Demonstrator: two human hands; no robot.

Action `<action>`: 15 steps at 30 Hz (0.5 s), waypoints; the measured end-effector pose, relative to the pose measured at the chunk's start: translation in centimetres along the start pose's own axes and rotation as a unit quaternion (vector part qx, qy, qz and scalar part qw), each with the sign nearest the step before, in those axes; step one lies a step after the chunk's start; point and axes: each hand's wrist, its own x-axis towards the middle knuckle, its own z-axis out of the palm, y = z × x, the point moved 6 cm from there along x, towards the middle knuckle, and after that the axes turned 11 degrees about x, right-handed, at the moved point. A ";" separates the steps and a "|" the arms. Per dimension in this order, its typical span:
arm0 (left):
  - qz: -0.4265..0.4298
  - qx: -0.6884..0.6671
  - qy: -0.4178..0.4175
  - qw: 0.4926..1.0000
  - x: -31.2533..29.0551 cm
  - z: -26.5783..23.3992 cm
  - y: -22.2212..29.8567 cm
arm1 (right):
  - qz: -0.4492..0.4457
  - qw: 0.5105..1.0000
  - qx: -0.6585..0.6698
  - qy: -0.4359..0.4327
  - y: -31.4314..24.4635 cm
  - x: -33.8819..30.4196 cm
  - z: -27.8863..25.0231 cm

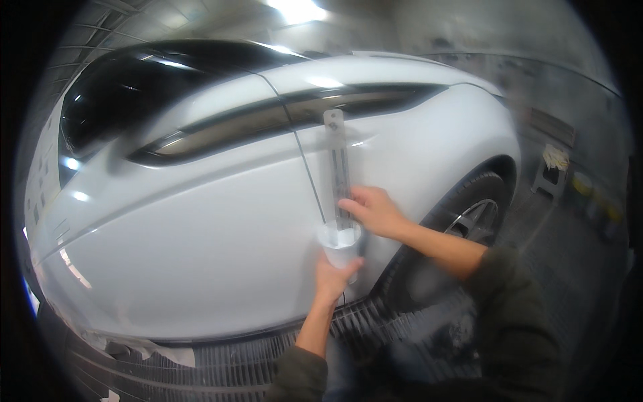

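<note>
My left grip (329,278) is closed around one white cup (341,256), just below and right of the middle of the frame, mouth up; the inside looks white, but I cannot tell how full it is. My right grip (375,211) pinches one long, slotted metal strip (333,137), which stands nearly upright, its lower end in the cup's mouth. The strip's top reaches up in front of the dark window band (234,127) of a white car (201,248). I have open room left of the cup, along the car's broad side; to the right, the curved edge of the wheel arch runs around one wheel (479,214), below my right forearm. At the right of the frame stand one stool (550,181) and at least two blurred yellowish containers (583,184).
</note>
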 end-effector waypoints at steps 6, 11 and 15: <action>-0.019 -0.020 0.002 1.000 0.1 0.2 0.0 | 0.087 0.983 0.153 0.048 -0.3 5.3 -3.5; -0.045 -0.032 -0.014 0.998 0.0 0.0 0.0 | 0.077 0.985 0.153 0.018 -1.1 7.7 -3.9; -0.047 -0.039 -0.024 0.998 0.2 0.4 -0.1 | 0.077 0.986 0.145 -0.006 -1.6 8.9 -4.1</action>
